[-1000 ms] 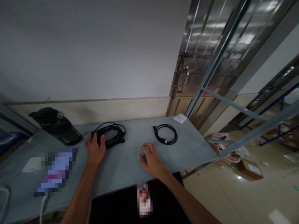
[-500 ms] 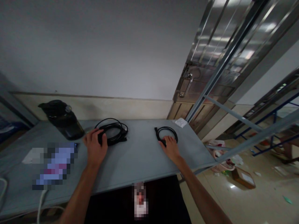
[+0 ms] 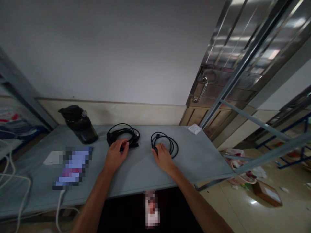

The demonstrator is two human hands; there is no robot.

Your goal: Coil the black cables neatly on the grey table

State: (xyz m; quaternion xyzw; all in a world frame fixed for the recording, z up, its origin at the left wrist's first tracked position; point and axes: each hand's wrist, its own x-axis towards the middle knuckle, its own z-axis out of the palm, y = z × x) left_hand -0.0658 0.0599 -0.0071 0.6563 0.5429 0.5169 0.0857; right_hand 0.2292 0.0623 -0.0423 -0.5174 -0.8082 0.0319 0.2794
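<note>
A thick coil of black cable (image 3: 134,139) lies toward the back middle of the grey tabletop. My left hand (image 3: 117,154) is at its front edge, thumb and fingers curled in and closed on part of the coil. Just right of it is a thinner, looser coil of black cable (image 3: 177,149), with a dark plug on its upper left loop. My right hand (image 3: 164,159) rests over the front left of this coil, fingers closed around the cable. My palms hide the lower parts of both coils.
A dark bottle (image 3: 81,126) stands at the back left. In front of it lie a blurred phone (image 3: 75,166) with a white cord (image 3: 60,207) and a white item (image 3: 52,158). Crumpled tissue (image 3: 194,129) sits at the back right, beside a metal post (image 3: 218,100).
My left hand has moved right, from the thick coil's left side to its front. My right hand and the thin coil have shifted left, and its loops are more spread. The view has turned slightly left.
</note>
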